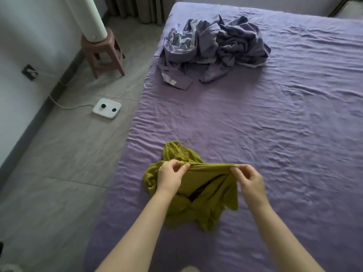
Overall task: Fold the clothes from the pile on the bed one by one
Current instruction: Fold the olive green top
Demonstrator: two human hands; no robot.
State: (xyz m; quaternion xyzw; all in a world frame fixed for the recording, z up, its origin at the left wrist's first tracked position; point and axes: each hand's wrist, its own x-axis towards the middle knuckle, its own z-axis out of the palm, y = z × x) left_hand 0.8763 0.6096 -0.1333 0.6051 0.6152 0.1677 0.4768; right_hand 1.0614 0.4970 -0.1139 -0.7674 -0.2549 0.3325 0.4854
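An olive-green garment [204, 195] hangs bunched above the near part of the purple bed [275, 124], its lower part crumpled on the sheet. My left hand [170, 176] pinches its stretched top edge at the left end. My right hand [248, 178] pinches the same edge at the right end. The edge runs taut between the two hands. A pile of purple-grey clothes [214, 48] lies crumpled at the far side of the bed.
Left of the bed is grey tiled floor with a white scale [107, 108] and its cord. A pink plastic stool [103, 53] holding a white cylinder [86, 16] stands by the wall. Curtains hang at the back.
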